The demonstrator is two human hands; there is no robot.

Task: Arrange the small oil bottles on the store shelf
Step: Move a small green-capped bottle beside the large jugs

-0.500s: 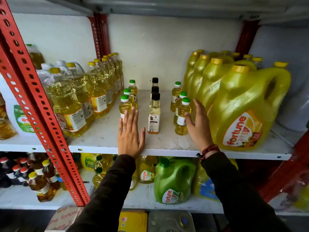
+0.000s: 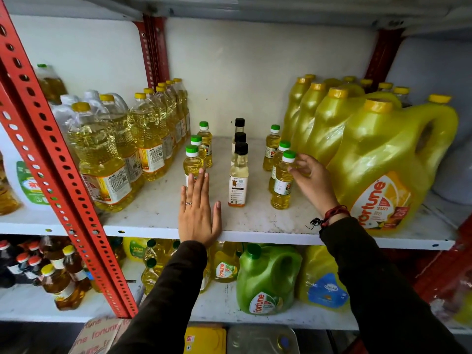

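Note:
Small oil bottles stand in three short rows on the white shelf [image 2: 268, 226]. The left row has green caps, and its front bottle [image 2: 192, 162] is touched low down by the fingertips of my left hand [image 2: 198, 215], which lies flat and open on the shelf. The middle row has black caps, with a pale labelled bottle [image 2: 238, 180] at the front. The right row has green caps. My right hand [image 2: 314, 182] curls around the shoulder of its front bottle [image 2: 282, 187] from the right side.
Large clear oil bottles [image 2: 102, 159] crowd the shelf's left side. Big yellow jugs [image 2: 383, 162] fill the right. A red perforated upright [image 2: 58, 162] crosses the left. On the shelf below stand a green jug [image 2: 265, 279] and more bottles.
My right hand has gone from lying flat beside the front right bottle to curling its fingers around it. My left hand stays flat by the front left bottle.

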